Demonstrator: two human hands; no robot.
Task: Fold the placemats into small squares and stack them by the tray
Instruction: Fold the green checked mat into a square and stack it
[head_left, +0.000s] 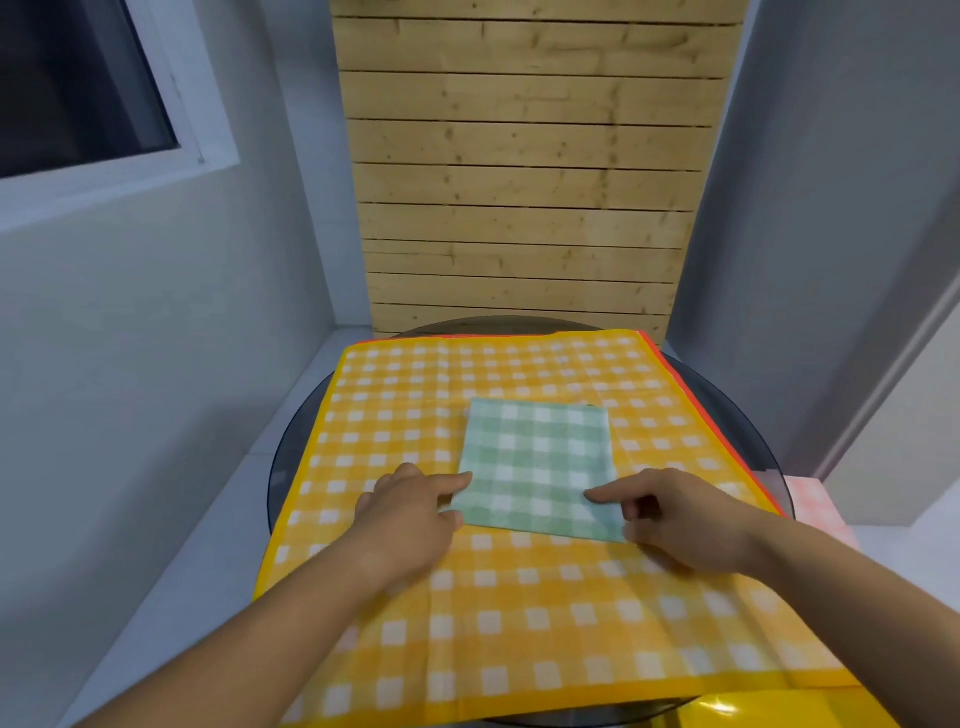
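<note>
Grip: left hand (410, 519) and right hand (675, 519) press forefingers (457, 480) on green mat (540, 457) near corners, grasping nothing, likely flattening its fold.

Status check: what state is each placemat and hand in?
green placemat: folded small, lying on the yellow one.
yellow placemat: unfolded, spread flat.
orange placemat: underneath, only its edge shows.
left hand: fingers touch green placemat's left edge.
right hand: forefinger presses its near-right corner.
</note>
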